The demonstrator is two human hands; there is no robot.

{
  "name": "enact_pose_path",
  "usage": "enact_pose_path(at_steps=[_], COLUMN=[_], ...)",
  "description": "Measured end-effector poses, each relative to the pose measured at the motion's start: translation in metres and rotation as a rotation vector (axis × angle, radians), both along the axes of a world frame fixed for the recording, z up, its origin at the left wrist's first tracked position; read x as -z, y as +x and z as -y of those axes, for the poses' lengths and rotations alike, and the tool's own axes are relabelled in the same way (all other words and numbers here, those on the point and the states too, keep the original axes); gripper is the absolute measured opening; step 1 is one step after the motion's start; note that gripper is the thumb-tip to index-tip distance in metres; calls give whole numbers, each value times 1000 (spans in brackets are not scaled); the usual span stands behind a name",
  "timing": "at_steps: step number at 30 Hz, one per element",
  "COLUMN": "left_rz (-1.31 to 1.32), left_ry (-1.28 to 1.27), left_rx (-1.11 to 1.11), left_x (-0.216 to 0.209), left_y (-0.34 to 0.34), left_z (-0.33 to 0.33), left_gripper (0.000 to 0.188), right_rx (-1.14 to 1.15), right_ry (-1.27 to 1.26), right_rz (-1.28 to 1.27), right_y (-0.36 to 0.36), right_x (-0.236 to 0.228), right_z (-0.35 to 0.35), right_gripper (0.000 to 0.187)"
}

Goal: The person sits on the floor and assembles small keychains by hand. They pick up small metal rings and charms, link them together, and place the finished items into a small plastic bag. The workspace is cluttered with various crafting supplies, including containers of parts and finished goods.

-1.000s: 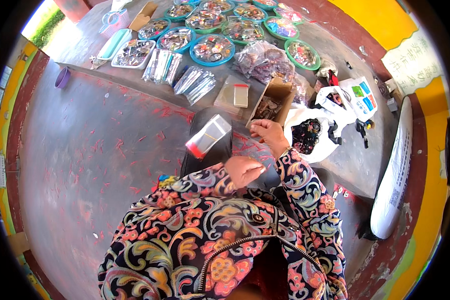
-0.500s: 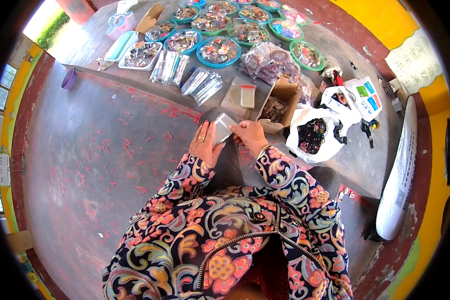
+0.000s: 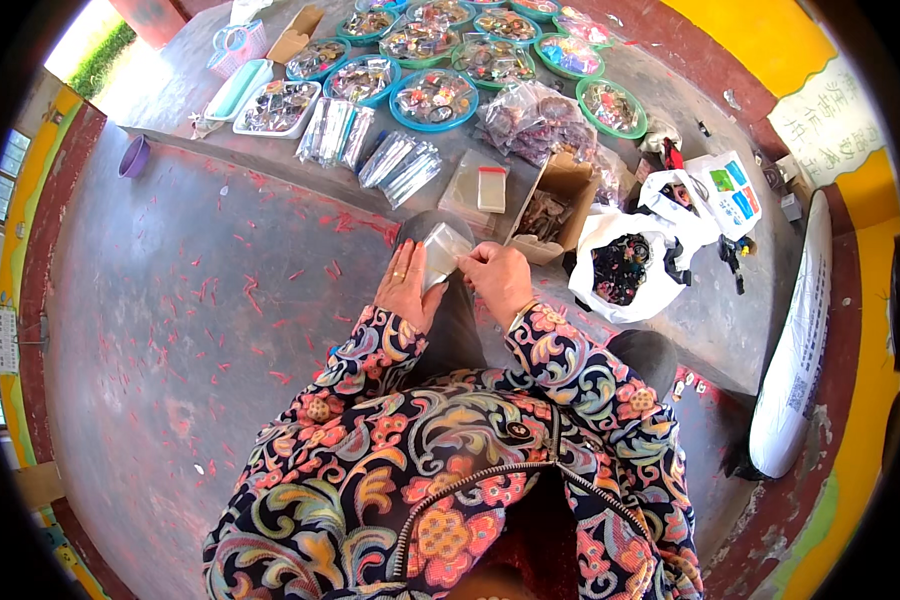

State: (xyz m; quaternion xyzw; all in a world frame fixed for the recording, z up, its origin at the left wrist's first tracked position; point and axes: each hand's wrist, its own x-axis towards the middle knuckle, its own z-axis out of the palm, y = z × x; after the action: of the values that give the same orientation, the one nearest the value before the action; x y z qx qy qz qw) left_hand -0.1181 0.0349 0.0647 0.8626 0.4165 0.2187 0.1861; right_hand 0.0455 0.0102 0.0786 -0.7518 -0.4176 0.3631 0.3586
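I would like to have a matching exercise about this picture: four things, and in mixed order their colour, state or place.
Column one
1. left hand
2. right hand
3. container at far left
4. cardboard box nearest the hands

Column two
A. purple
B. open, beside the white plastic bag
C. at the left side of the clear packet
D. at the packet's right side

Pairs: 1-C, 2-D, 3-A, 4-B

The person wears a black jacket (image 3: pixel 360 490) patterned with pink and orange flowers and pale curling leaves. A toothed metal zipper (image 3: pixel 556 462) curves across its near part, beside a dark round button (image 3: pixel 518 430). The sleeves (image 3: pixel 585 358) match. The left hand (image 3: pixel 406 288) has a gold-coloured ring (image 3: pixel 398 273); the trousers (image 3: pixel 642 360) are dark grey.
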Motion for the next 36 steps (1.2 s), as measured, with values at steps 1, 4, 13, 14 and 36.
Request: enact_pose_path(at_steps=[1,4,13,14,36], left_rz=[3,7,26,-5,126], left_ry=[7,17,119,144,162], left_rx=[-2,-10,-75,-98,-57], left_x=[1,0,10,10,14], left_y=[0,0,4,4,4], left_z=[0,1,4,4,0], left_gripper=[61,60,63,63,58], right_rx=[-10,-33,-77,-72,-227], right_ry=[24,100,128,137,319], right_rz=[78,144,177,166,426], right_y=[-1,-2,-2,-2,-1], right_x=[-3,-2,-7,-7,-10], right_z=[0,-1,-11,-12,-1], right_gripper=[23,20,18,17,16])
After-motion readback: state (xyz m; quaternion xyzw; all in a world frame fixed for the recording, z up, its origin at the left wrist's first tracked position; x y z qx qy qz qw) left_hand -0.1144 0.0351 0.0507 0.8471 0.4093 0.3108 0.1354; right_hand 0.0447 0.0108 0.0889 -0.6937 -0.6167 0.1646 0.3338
